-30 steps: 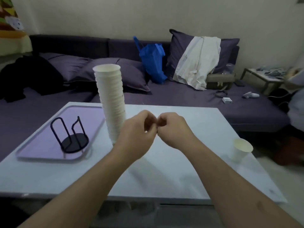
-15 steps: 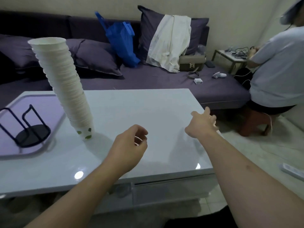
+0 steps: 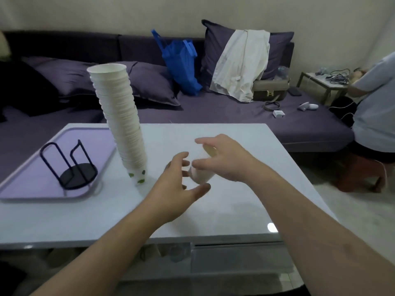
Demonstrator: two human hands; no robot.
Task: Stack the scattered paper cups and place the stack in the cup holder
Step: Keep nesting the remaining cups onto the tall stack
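A tall, leaning stack of white paper cups [image 3: 121,124] stands on the white table [image 3: 213,212], left of centre. The black wire cup holder [image 3: 70,165] sits on a purple tray [image 3: 32,184] at the table's left. My right hand [image 3: 226,161] grips a single white paper cup [image 3: 201,175], tilted with its base toward my left hand, above the middle of the table. My left hand [image 3: 173,189] is open with fingers spread just beside the cup's base; the blur hides whether it touches it.
Behind the table runs a purple sofa [image 3: 213,110] with cushions, a blue bag [image 3: 181,65] and a white garment. A person [image 3: 374,107] sits on a stool at the right, close to the table's right edge. The table's near edge lies below my forearms.
My right hand reached to the table's right edge, took the lone cup and brought it back to the centre. My left hand opened and rose toward the cup. The view swung right, then back.
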